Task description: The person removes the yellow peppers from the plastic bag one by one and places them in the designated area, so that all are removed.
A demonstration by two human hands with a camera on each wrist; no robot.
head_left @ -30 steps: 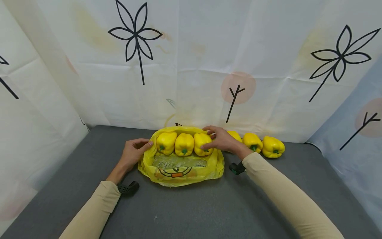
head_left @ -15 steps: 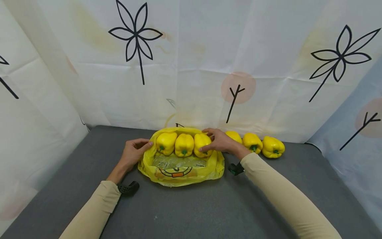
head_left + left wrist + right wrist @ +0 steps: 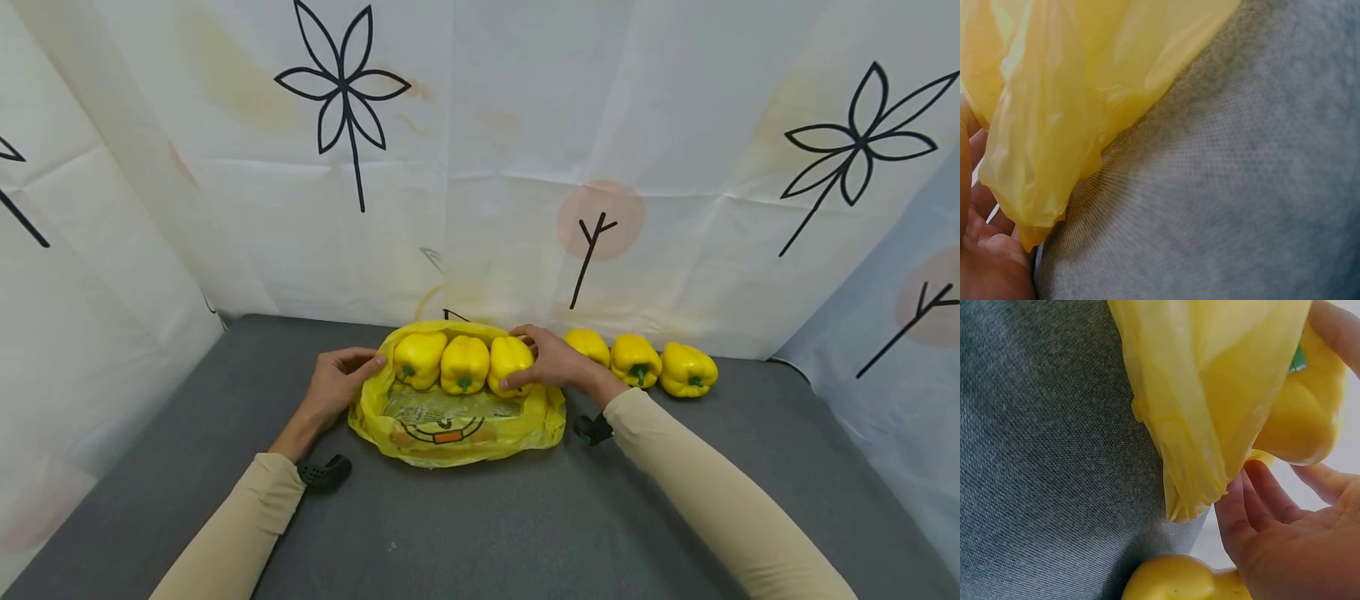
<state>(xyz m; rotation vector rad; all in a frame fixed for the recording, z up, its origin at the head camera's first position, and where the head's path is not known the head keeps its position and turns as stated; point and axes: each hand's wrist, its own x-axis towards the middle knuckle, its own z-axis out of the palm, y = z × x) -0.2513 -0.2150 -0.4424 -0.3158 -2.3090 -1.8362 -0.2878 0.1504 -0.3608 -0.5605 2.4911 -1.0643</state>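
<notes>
Backing gry tbl (image 3: pixel 465 533) w/ bag (image 3: pixel 450 452): printed cloth (image 3: pixel 510 133)

No readable text, dark print (image 3: pixel 448 436) on the yellow bag (image 3: pixel 450 456) too small to decipher

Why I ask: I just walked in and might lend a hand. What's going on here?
A person has a bag open on the table, with three peppers in a row inside. Their left hand holds the bag's left edge, while their right hand grips the rightmost pepper in it. Three more peppers sit outside, to the bag's right.
</notes>
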